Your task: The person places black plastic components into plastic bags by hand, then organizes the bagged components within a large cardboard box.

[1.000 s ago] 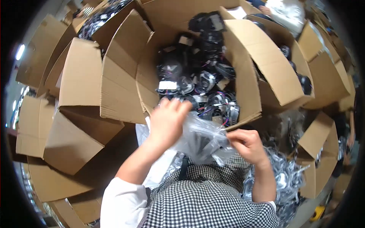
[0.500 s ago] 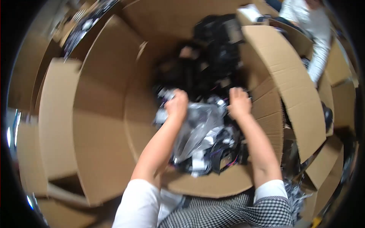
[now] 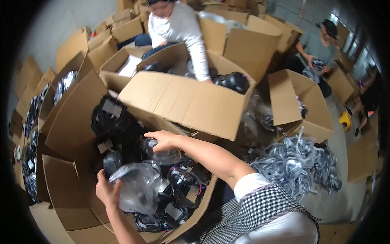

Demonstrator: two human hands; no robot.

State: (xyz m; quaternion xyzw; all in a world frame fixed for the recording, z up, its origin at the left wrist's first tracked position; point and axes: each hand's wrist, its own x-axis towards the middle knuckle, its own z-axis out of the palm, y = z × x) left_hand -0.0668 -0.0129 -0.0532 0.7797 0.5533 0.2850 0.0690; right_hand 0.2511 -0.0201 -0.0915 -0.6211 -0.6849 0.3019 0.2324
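Observation:
A large cardboard box holds black plastic parts with coloured wires, some in clear plastic. At its left, the fingers of my left hand curl against a dark rounded part, seemingly gripping its lower end. Beside that hand a crumpled clear plastic bag lies over the parts. My right hand reaches across the box with fingers stretched and thumb apart. Just below its palm sits a part wrapped in clear plastic; whether the thumb touches it is hard to see.
A cardboard flap rises beyond my right hand. Behind it a person in white reaches into a box of black parts. Clear-bagged items are heaped on the floor at right. Another person handles a wrapped item near an open box.
The view has swung right, bringing co-workers and the floor heap into sight. My hands have shifted over the box, and the left one is now at the dark rounded part.

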